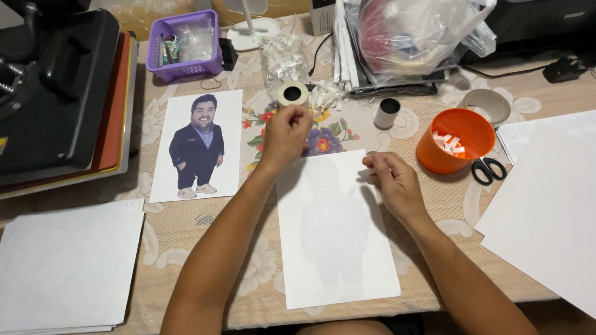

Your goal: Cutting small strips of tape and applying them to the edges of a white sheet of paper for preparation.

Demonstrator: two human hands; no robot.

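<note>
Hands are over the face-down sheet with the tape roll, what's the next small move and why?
Probably press the tape onto the sheet's top edge: the left hand holds the tape roll just above the face-down sheet, and the right hand pinches at that top edge.

Single head-worn view, steeply down, close over table (186,248)

The left hand (285,133) covers the lower part of a tape roll (292,94) and hides its own fingertips, the top right corner of the white sheet (335,229) lies under the right hand (391,180), and the black press (56,87) and paper stack (68,267) run off the left edge.
</note>
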